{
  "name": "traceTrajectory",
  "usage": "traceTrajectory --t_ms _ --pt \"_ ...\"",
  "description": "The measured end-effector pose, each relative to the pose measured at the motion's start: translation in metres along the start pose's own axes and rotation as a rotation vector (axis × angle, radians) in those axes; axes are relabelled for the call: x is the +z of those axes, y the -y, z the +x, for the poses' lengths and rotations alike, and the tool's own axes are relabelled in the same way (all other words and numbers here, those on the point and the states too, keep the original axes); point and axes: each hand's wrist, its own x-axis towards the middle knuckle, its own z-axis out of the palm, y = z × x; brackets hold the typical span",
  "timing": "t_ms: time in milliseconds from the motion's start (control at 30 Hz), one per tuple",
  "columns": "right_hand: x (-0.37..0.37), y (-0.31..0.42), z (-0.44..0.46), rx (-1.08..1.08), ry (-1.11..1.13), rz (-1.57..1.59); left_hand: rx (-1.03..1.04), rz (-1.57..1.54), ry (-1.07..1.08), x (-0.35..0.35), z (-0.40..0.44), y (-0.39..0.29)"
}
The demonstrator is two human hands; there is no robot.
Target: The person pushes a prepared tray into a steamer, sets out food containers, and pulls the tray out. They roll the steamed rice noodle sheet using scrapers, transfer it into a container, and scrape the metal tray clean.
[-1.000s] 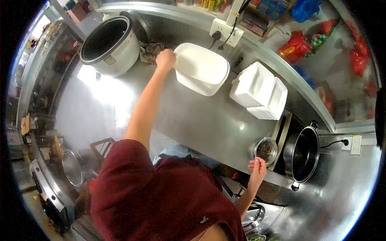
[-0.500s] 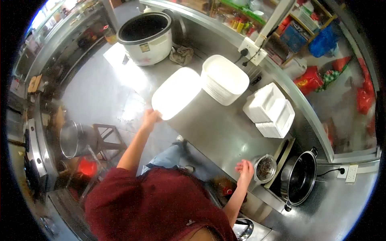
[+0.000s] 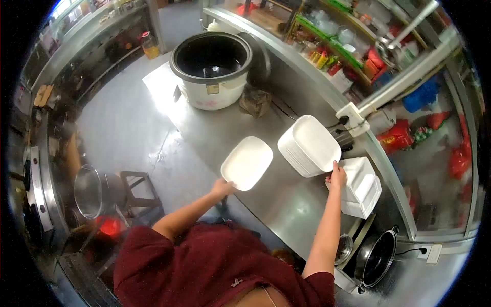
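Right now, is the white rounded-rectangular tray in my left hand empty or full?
Empty. The white rounded-rectangular tray in your left hand shows a bare, plain white face, with nothing lying on it.

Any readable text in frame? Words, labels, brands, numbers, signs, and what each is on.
None legible.
Label on the large cooker: too small to read.
Emblem on the maroon shirt: too blurred.
Red bag behind the glass: markings too blurred.
Held white tray: no lettering visible.
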Motion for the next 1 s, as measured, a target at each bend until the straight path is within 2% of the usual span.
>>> traceTrajectory --t_ms 67,167,200,233,300,400,500,533,567,600,700,767,800,833,867,900,933,967,1000 --pt "0.002 -0.005 0.015 -0.075 -0.031 -0.137 -0.212 0.115 0.107 -0.016 0.0 -0.018" --pt "-0.004 -0.008 0.025 -0.26 -0.14 -0.496 -0.067 0.473 0.043 -0.043 0.02 -0.027" --pt "-0.006 -0.01 0.028 -0.194 -0.183 -0.499 0.011 0.566 -0.01 -0.048 0.024 -0.032" --pt "-0.008 -0.004 0.023 -0.133 -0.136 -0.449 0.092 0.661 -0.059 -0.053 0.028 -0.038" --pt "-0.013 0.002 0.012 -0.013 -0.067 -0.046 0.274 0.84 -0.151 -0.056 0.042 -0.053" --pt "-0.021 0.015 -0.018 -0.04 -0.07 0.3 0.433 1.044 -0.007 -0.043 0.068 -0.067" --pt "-0.037 0.012 -0.061 0.01 -0.119 0.422 0.459 1.033 -0.05 -0.024 0.069 -0.076" --pt "-0.047 0.009 -0.082 0.014 -0.135 0.421 0.409 1.017 -0.049 -0.024 0.072 -0.073" --pt "-0.056 0.002 -0.104 0.062 -0.245 0.481 0.412 1.024 -0.029 -0.026 0.076 -0.069" --pt "-0.07 -0.015 -0.127 0.043 -0.238 0.523 0.414 1.03 -0.001 -0.029 0.08 -0.064" --pt "-0.081 -0.054 -0.204 0.076 -0.4 0.595 0.38 1.05 0.061 -0.027 0.066 -0.069" --pt "-0.073 -0.099 -0.242 0.288 -0.446 0.787 0.412 1.011 0.104 -0.028 0.067 -0.056" --pt "-0.07 -0.132 -0.257 0.327 -0.186 0.866 0.405 0.996 0.129 -0.026 0.062 -0.055" --pt "-0.055 -0.125 -0.275 0.277 -0.16 0.785 0.395 0.981 0.149 -0.022 0.057 -0.053" --pt "-0.044 -0.156 -0.281 0.329 -0.166 0.719 0.406 0.929 0.142 -0.018 0.053 -0.051" --pt "-0.029 -0.183 -0.286 0.205 -0.167 0.436 0.413 0.968 0.14 -0.015 0.053 -0.049" --pt "-0.015 -0.181 -0.289 0.492 -0.197 0.705 0.419 1.006 0.135 -0.012 0.054 -0.048" --pt "0.003 -0.183 -0.289 0.52 -0.245 0.932 0.424 1.042 0.13 -0.011 0.055 -0.047" --pt "0.015 -0.184 -0.292 0.481 -0.146 0.938 0.445 1.096 0.116 -0.011 0.058 -0.044"
